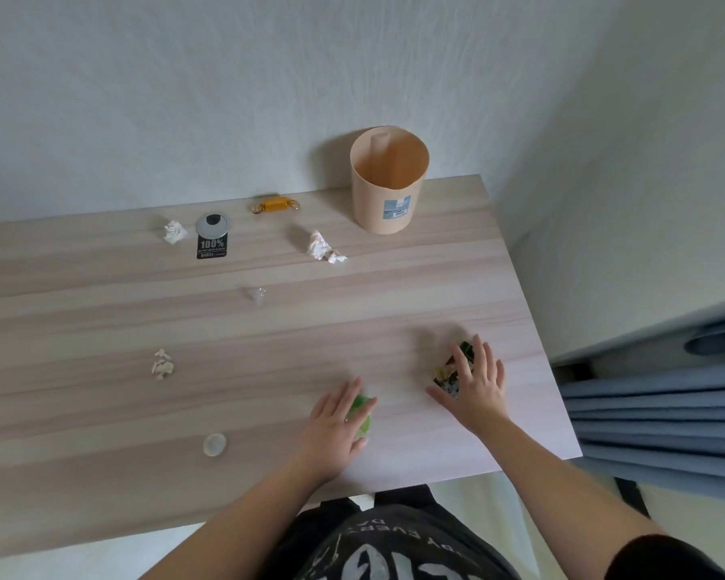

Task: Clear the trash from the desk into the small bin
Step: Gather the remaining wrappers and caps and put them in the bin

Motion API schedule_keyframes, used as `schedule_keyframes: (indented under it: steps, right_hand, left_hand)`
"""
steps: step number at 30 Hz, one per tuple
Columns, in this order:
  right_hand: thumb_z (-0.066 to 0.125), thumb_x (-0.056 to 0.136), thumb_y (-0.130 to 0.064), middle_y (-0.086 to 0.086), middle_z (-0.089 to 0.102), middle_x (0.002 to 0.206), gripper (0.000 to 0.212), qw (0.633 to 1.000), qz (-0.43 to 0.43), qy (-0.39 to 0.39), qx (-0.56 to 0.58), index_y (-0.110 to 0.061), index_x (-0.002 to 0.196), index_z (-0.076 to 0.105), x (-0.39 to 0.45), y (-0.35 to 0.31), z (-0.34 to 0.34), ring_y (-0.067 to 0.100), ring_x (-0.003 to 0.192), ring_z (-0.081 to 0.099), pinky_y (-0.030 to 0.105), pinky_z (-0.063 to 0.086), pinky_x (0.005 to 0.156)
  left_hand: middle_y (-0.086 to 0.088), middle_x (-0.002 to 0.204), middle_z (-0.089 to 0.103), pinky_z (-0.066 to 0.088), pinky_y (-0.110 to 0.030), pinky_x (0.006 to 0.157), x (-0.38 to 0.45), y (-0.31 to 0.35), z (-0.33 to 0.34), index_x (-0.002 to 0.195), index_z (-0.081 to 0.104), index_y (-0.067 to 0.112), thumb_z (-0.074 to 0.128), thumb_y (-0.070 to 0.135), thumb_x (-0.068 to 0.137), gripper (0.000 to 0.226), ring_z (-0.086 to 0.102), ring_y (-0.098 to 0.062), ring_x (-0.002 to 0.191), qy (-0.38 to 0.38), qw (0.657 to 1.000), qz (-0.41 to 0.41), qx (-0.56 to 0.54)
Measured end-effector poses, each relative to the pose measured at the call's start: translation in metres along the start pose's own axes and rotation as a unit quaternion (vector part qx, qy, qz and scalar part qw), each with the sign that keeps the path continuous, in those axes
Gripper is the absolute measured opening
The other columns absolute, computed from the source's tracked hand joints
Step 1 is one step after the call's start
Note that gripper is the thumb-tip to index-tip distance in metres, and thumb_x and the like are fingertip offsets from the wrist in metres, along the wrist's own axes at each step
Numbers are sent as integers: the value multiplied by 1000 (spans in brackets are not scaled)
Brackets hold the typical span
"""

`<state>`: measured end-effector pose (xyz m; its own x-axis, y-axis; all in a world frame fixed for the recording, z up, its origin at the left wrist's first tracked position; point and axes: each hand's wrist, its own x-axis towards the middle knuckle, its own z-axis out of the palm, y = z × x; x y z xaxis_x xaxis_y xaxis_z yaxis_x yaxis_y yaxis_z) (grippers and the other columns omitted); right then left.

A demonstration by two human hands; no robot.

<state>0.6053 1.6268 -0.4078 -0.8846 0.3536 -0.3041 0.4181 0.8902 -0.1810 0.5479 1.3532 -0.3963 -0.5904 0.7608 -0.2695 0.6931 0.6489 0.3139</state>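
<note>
The small beige bin [388,211] stands upright and open at the back of the wooden desk [101,311], near the wall. My left hand [333,433] lies near the front edge, its thumb and fingers closed around a green wrapper [363,414]. To its right, my right hand [476,389] rests with its fingers spread on top of a dark green-and-black wrapper [453,368], which it partly hides. Other trash lies apart: a gold candy wrapper [275,204], two crumpled white papers [174,232] [323,247], a black tag [211,242] and a clear plastic scrap [257,294].
A crumpled beige scrap [162,365] and a white cap [215,445] lie on the left half of the desk. The desk's right edge [549,370] borders blue fabric [666,416]. A grey wall runs behind the desk.
</note>
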Motion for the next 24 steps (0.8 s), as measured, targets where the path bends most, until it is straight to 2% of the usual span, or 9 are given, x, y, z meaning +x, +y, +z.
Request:
schedule_keyframes:
  steps: [3, 7, 10, 12, 14, 16, 18, 20, 24]
  right_hand:
    - [56, 85, -56, 17, 24, 152, 65, 999, -21, 33, 12, -26, 140, 38, -1, -5, 4, 34, 142, 17, 51, 20, 115]
    - [79, 73, -13, 19, 58, 119, 43, 991, -49, 113, 53, -11, 113, 62, -7, -12, 12, 40, 108, 55, 50, 50, 89]
    - [76, 62, 8, 18, 61, 102, 39, 994, -33, 98, 30, -7, 95, 63, -14, -20, 15, 41, 89, 57, 46, 52, 73]
    - [67, 64, 16, 20, 59, 99, 36, 998, -5, 63, 21, -3, 94, 61, -14, -23, 15, 41, 86, 56, 45, 51, 69]
    - [52, 73, 17, 20, 54, 107, 37, 1000, 20, 20, 8, -1, 105, 55, -9, -24, 13, 38, 96, 50, 43, 47, 80]
    - [44, 76, 16, 16, 50, 115, 42, 1000, 17, -7, -6, -3, 114, 47, -1, -23, 10, 32, 103, 46, 37, 43, 85]
    - [43, 77, 16, 14, 48, 116, 44, 999, 23, -33, 7, -5, 115, 43, 4, -25, 2, 30, 97, 48, 36, 42, 77]
    - [42, 80, 15, 12, 47, 111, 40, 997, 39, -42, 46, -8, 112, 43, 6, -29, -11, 29, 78, 48, 37, 38, 65]
    - [39, 96, -9, 7, 46, 94, 7, 989, 74, 7, 124, -8, 98, 46, 14, -34, -41, 30, 68, 44, 37, 35, 61]
  left_hand:
    - [-11, 147, 40, 40, -47, 104, -4, -4, -5, 131, 52, 18, 66, 20, 81, 52, 41, -31, 133, 14, 1000, 4, -17]
    - [-15, 145, 42, 42, -44, 102, -7, -7, -11, 118, 58, 4, 59, 7, 85, 33, 38, -33, 134, 15, 999, 3, -32]
    - [-19, 118, 65, 57, -37, 79, -8, -8, -14, 84, 66, 2, 77, 6, 73, 16, 61, -33, 112, 60, 997, 46, -8]
    - [-18, 111, 68, 57, -34, 74, -10, -11, -15, 81, 64, 3, 77, 7, 74, 15, 65, -31, 104, 68, 996, 54, -15]
    - [-18, 116, 63, 54, -37, 79, -14, -13, -18, 93, 61, 2, 62, 9, 87, 9, 62, -31, 105, 56, 997, 40, -28]
    - [-16, 117, 58, 47, -41, 81, -17, -16, -24, 104, 54, 3, 44, 13, 95, 17, 56, -32, 103, 22, 999, 11, -26]
    - [-13, 109, 55, 44, -42, 76, -18, -18, -32, 109, 49, 6, 37, 16, 96, 21, 53, -32, 95, 9, 1000, -7, -16]
    - [-11, 104, 53, 46, -41, 73, -19, -20, -41, 111, 47, 7, 34, 17, 97, 21, 51, -29, 90, 5, 1000, -15, -14]
    - [-11, 99, 50, 46, -41, 64, -14, -26, -59, 109, 44, 11, 35, 14, 97, 15, 49, -27, 79, -2, 1000, -17, -24]
